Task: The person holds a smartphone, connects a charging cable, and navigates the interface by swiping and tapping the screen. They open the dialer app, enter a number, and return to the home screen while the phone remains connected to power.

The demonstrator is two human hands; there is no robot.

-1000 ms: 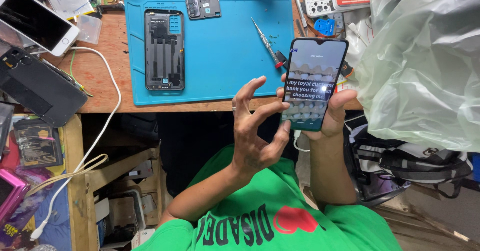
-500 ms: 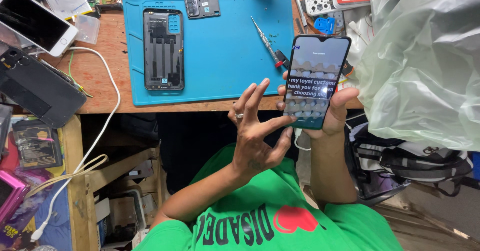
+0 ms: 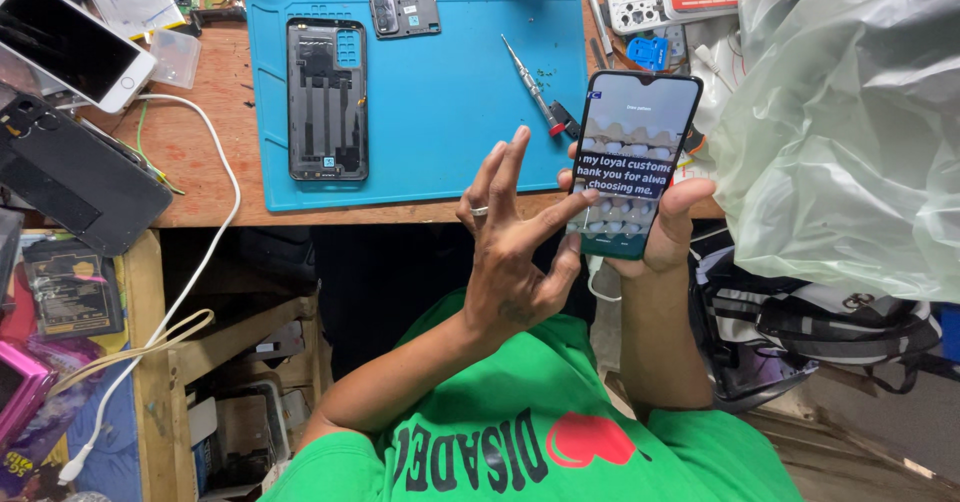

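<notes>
My right hand (image 3: pixel 665 227) grips the phone (image 3: pixel 632 167) upright from behind, long axis running away from me, above the bench edge. My left hand (image 3: pixel 515 252) is spread loose, holding nothing, thumb tip on the lower screen; phone lies just right of it. Since a second ago the left fingers have shifted rightward onto the glass. Back cover (image 3: pixel 327 99) sits on the blue mat (image 3: pixel 450 112).

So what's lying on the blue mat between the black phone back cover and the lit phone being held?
In the head view, a small screwdriver lies on the blue mat between the back cover and the held phone.
</notes>
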